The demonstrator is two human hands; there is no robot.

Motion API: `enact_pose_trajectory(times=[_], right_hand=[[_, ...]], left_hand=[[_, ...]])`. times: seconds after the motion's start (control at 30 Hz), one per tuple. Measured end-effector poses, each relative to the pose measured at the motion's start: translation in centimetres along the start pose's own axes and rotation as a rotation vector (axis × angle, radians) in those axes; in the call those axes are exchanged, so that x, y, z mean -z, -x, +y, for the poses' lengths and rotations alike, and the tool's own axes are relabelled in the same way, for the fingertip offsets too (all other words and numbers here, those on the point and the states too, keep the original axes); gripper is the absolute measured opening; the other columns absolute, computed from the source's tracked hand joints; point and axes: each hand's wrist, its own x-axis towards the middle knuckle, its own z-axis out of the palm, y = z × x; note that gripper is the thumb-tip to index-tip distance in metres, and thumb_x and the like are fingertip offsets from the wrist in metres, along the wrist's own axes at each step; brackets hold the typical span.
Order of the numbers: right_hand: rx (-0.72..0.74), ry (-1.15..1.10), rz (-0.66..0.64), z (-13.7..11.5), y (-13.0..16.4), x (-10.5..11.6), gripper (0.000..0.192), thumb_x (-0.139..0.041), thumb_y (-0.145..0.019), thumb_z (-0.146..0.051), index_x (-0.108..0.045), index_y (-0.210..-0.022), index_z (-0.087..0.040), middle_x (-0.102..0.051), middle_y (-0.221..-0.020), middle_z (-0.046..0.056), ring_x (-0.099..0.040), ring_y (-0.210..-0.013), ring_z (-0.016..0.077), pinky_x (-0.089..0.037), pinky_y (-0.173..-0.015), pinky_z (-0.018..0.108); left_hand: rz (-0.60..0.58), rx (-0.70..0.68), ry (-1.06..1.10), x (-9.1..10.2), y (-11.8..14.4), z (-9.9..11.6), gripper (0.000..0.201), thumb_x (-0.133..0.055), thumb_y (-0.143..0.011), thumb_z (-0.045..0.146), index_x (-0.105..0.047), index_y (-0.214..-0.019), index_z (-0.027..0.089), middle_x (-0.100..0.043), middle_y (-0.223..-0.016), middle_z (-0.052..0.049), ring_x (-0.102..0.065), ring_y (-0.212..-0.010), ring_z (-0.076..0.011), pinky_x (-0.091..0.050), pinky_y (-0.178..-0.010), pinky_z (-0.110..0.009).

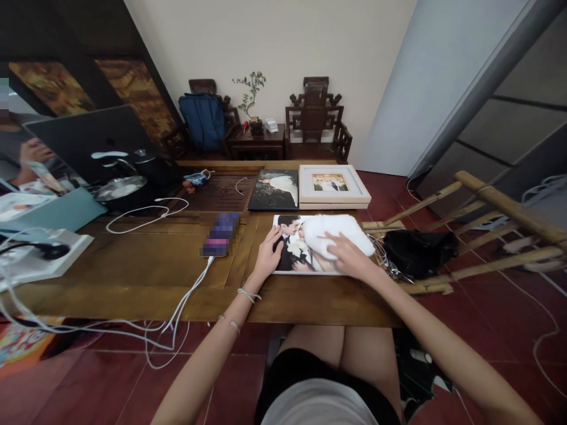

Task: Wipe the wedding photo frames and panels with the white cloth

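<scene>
A flat photo panel (296,248) with a picture of a couple lies on the wooden table in front of me. My left hand (269,251) rests on its left edge, fingers stretched out. Over the panel's right half lies a thick, fluffy white cloth (354,230), hiding part of the picture. My right hand (345,252) presses into the cloth from above, its fingers gripping the soft material. Just beyond the panel are a dark photo panel (272,192) and a pale framed photo (335,203).
A phone (220,235) on white cables lies left of the panel. Farther left stand a glass-lidded pot (121,192), a power strip (66,260) and a laptop (88,141). A black bag (419,251) sits at the right by a bamboo chair (500,195). Another person's hand (35,152) shows at far left.
</scene>
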Motion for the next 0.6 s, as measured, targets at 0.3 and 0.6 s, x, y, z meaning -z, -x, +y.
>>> enact_pose_trajectory(times=[0.3, 0.6], right_hand=[[-0.075, 0.021, 0.011, 0.9, -4.9, 0.3, 0.038, -0.039, -0.069, 0.006, -0.060, -0.095, -0.012, -0.059, -0.118, 0.021, -0.040, -0.128, 0.0308, -0.030, -0.100, 0.052], [0.133, -0.064, -0.085, -8.4, 5.7, -1.0, 0.042, -0.042, -0.059, 0.008, -0.064, -0.085, -0.017, -0.039, -0.144, 0.009, -0.021, -0.138, 0.0320, -0.015, -0.108, 0.061]], left_hand=[[-0.010, -0.018, -0.041, -0.2, -0.1, -0.1, 0.039, -0.043, -0.089, 0.022, -0.057, -0.123, 0.011, -0.048, -0.137, -0.014, -0.038, -0.133, -0.0231, -0.031, -0.111, -0.041], [-0.036, -0.051, -0.014, -0.3, -0.1, -0.8, 0.040, -0.042, -0.090, 0.023, -0.053, -0.128, 0.018, -0.045, -0.141, -0.009, -0.034, -0.135, -0.0222, -0.026, -0.113, -0.045]])
